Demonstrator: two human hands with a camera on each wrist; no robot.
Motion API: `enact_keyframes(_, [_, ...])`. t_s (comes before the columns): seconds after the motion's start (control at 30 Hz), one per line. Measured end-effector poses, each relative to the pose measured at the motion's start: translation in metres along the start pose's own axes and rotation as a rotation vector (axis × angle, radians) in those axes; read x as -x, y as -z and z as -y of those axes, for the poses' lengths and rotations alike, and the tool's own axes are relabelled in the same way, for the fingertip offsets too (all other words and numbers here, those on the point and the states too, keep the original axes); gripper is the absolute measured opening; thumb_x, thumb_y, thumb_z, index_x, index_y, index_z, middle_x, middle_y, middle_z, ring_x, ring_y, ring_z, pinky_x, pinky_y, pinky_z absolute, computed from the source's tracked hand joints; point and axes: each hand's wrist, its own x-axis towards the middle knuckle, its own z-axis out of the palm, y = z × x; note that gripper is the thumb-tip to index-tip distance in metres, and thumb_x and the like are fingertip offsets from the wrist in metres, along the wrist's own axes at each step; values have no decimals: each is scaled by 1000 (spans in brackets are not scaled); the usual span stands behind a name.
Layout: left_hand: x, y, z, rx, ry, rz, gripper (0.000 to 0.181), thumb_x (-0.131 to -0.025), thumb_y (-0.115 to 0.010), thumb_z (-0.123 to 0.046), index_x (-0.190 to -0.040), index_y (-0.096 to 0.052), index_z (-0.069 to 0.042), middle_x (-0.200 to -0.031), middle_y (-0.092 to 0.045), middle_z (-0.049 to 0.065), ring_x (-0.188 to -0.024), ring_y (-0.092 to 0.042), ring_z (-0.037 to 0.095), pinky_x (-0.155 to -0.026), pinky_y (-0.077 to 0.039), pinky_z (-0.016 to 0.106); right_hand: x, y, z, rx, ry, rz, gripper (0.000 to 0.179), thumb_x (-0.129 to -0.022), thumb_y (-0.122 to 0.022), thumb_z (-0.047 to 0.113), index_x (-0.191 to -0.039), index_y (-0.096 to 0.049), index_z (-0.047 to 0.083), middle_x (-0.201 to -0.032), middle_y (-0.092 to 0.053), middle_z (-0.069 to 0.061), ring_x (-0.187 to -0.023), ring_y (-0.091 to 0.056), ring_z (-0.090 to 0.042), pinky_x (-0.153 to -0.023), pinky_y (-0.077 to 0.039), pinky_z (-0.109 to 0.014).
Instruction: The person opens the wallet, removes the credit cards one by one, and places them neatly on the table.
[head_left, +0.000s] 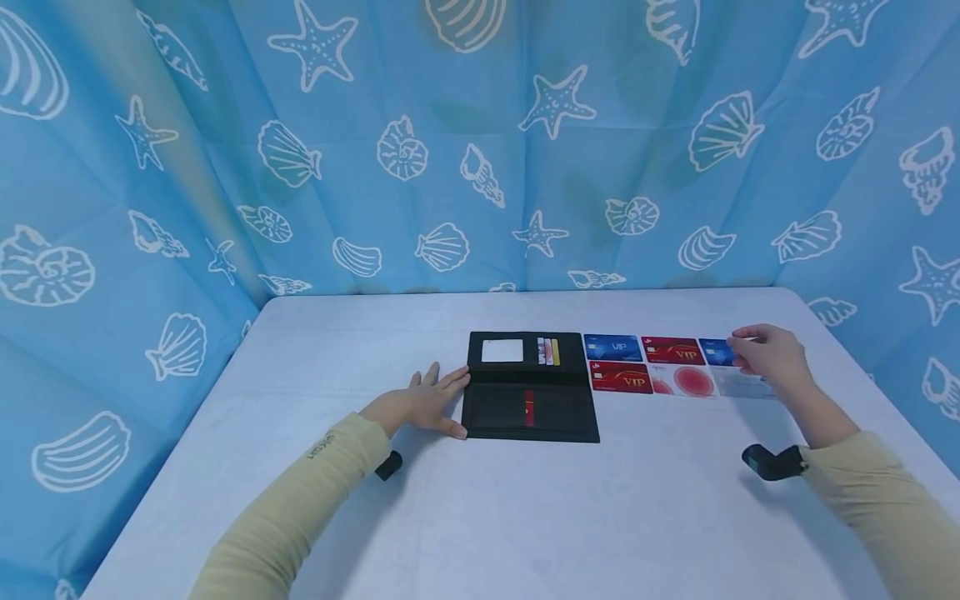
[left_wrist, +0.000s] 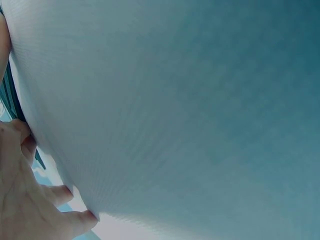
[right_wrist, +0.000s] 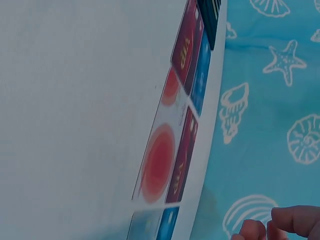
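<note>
A black wallet lies unfolded on the table, with a white insert in a window, narrow cards in its upper half and a red strip in its lower half. My left hand rests at its left edge, fingers spread. Cards lie in two rows right of the wallet: blue, red and another blue card above; red, white with red circles and pale below. Bent fingers of my right hand overlap the far right blue card; I cannot tell whether they pinch it.
A white cloth covers the table. Behind it and at both sides hangs a blue curtain with white shell and starfish prints. Small black devices stick out at the left wrist and the right wrist.
</note>
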Motion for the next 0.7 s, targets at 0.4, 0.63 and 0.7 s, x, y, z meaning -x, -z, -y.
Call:
enact_keyframes(0.4, [1,0,0,4,1,9,99,-77,-61,-58,-149,-6,-17,-155,6,-5,-139,9,38,-109,-1,58,15,-35,31,-19,92,11,73,-83,-46,64,-128,-45,7,-124,-47,-23,-104,-47,-36,-78,-52,-44])
enact_keyframes(0.63, [2,2,-2,12,3,12,99,-77,-61,-57,-149,-6,-17,-155,6,-5,-139,9,38,-109,-1,57,33,-53,56,-23,138,59,66,-83,-48,63,-125,-47,12,-122,-49,-18,-96,-52,-31,-74,-54,-40])
enact_keyframes(0.7, [2,2,-2,10,1,12,99,-77,-61,-57,-149,-6,-17,-155,6,-5,-139,9,38,-109,-1,57,35,-59,61,-27,144,70,65,-82,-49,64,-124,-48,14,-120,-50,-16,-91,-54,-28,-68,-55,-35])
